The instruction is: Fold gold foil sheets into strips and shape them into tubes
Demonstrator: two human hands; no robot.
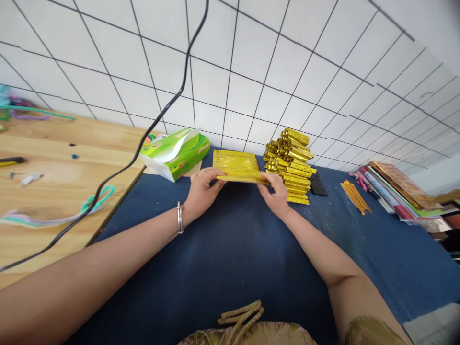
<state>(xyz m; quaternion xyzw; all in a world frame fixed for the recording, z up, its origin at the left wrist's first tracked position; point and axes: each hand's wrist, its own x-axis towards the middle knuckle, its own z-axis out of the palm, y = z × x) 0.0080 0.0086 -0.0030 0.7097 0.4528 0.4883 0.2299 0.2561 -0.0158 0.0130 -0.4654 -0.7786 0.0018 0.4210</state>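
While the gold foil stack [236, 166] lies long axis left-right, both hands grip its near edge — left hand [202, 191] and right hand [276, 193] equally close, fingers pinching it.

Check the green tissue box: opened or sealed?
Opened. The green tissue box lies on the blue cloth with a white flap or tissue sticking up from its top. How full it is cannot be told.
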